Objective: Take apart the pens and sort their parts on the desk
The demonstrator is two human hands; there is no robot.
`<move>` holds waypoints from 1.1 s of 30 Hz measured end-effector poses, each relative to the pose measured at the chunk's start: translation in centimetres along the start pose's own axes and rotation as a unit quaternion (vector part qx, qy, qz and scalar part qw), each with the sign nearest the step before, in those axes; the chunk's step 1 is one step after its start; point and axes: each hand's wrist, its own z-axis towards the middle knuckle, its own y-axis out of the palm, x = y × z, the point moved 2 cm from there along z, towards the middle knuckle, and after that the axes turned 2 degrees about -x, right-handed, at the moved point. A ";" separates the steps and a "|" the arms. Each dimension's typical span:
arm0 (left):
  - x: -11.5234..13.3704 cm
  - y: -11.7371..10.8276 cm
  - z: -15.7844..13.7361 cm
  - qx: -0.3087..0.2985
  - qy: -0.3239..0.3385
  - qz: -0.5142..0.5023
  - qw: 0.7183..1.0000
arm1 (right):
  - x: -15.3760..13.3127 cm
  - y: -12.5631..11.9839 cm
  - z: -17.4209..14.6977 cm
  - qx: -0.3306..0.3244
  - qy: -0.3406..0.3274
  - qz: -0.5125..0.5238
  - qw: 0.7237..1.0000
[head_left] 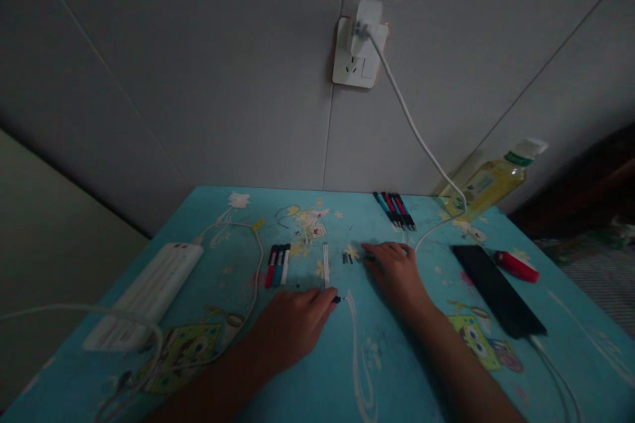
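Locating the slim rods (325, 263) relative to my left hand (300, 317) and right hand (394, 266)

At the far left of the bench (397, 380), a white power strip (143, 297) lies at a slant, with a pale cable (260, 248) looping to its right. Next in order are three short barrels (278, 267), red, blue and white, set side by side with dark ends away from me.

My left hand is closed in a narrow pinch on a dark tip piece (338, 299); its light end projects to the right. The slim rods lie directly beyond these fingertips. Their long axis runs away from me, toward the wall, roughly crosswise to the held piece. The near ends meet the fingertips in this view; I cannot tell whether they touch. My left hand is the nearer of the two.

To the right of the rods, small dark parts (347, 258) lie between them and my right hand. That hand rests low, fingers curled toward the parts; I cannot tell whether it grips anything.

Farther right, a row of pens (394, 210) lies near the wall, then a bottle of yellow liquid (489, 185), a dark slab (496, 289) and a red object (516, 267).
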 end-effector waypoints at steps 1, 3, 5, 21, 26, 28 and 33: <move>0.0 0.0 0.0 -0.003 -0.001 0.003 1.000 | -0.1 0.1 0.1 -0.003 -0.001 0.004 1.000; 0.0 0.1 -0.1 -0.009 -0.005 0.007 1.000 | -0.2 0.1 0.1 -0.007 -0.005 0.009 1.000; 0.0 0.1 -0.1 -0.015 -0.006 0.006 1.000 | -0.2 0.1 0.1 -0.007 -0.009 0.014 1.000; 0.0 -0.1 0.0 -0.018 -0.008 0.002 1.000 | -0.6 -0.3 0.0 0.002 -0.020 0.012 1.000; 0.1 0.0 0.0 -0.015 -0.007 0.004 1.000 | -0.9 0.1 0.3 0.007 -0.011 0.009 1.000; 0.1 0.0 0.0 -0.014 -0.008 0.006 1.000 | -0.8 0.2 0.4 0.012 -0.007 0.004 1.000; 0.0 0.0 0.0 -0.010 -0.007 0.011 1.000 | -0.8 0.0 0.4 0.013 -0.006 0.003 1.000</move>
